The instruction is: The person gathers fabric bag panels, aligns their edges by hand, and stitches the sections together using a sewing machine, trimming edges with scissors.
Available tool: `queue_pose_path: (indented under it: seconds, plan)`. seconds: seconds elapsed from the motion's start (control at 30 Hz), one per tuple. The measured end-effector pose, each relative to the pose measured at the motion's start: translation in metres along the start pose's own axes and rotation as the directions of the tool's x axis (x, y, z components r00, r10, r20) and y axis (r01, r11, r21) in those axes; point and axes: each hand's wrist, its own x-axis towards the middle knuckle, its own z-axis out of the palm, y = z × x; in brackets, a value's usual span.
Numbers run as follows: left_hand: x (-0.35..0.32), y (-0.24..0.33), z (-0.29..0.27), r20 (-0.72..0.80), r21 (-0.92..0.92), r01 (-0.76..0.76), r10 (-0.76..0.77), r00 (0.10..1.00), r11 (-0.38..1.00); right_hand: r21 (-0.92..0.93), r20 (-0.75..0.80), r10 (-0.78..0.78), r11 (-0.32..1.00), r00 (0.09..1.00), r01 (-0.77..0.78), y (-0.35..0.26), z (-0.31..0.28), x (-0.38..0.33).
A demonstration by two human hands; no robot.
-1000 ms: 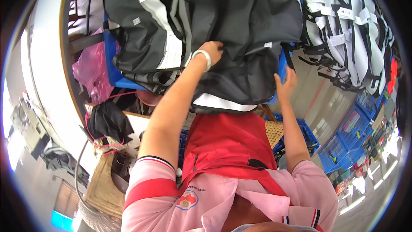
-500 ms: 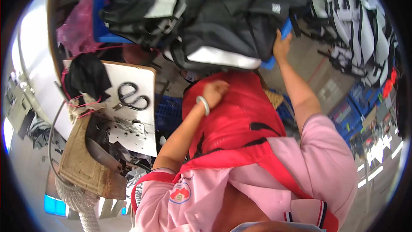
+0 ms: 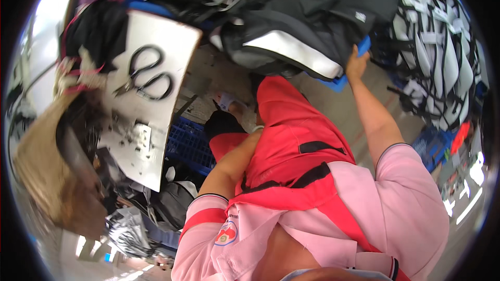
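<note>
My right hand (image 3: 357,63) is closed on the blue edge (image 3: 364,47) of a bin or board under a pile of black fabric bags (image 3: 312,10). One bag has a wide white strip (image 3: 291,47) along its near side. My left forearm (image 3: 232,161) reaches down beside the red apron (image 3: 291,125). Its hand is out of sight behind the apron's folds, so neither its fingers nor anything in them shows. Black-handled scissors (image 3: 151,73) lie on a white work board (image 3: 179,36) at the left.
Small dark scraps (image 3: 140,143) litter the board's near part, next to a worn brown machine cover (image 3: 47,161). Black cloth (image 3: 96,31) hangs at the far left. A blue crate (image 3: 190,143) stands below the board. Grey-and-black strapped pieces (image 3: 437,47) are piled at the right.
My left hand has dropped from in front of the apron to behind its folds. My right hand keeps its hold on the blue edge. The board and scissors now appear larger.
</note>
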Motion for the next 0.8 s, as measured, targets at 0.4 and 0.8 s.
queue_pose_path:
  seconds: [0.4,0.8]
  plan:
    - [-0.055,0.032,0.086,-0.380,-0.325,-0.041,-0.090,0.921,0.945,0.257,0.049,-0.189,0.951,0.981,0.170,0.009,0.015,0.008]
    - [-0.126,0.066,0.123,-0.669,-0.430,-0.231,-0.137,0.730,0.873,0.688,0.253,-0.704,0.613,0.664,0.388,0.116,0.043,-0.021]
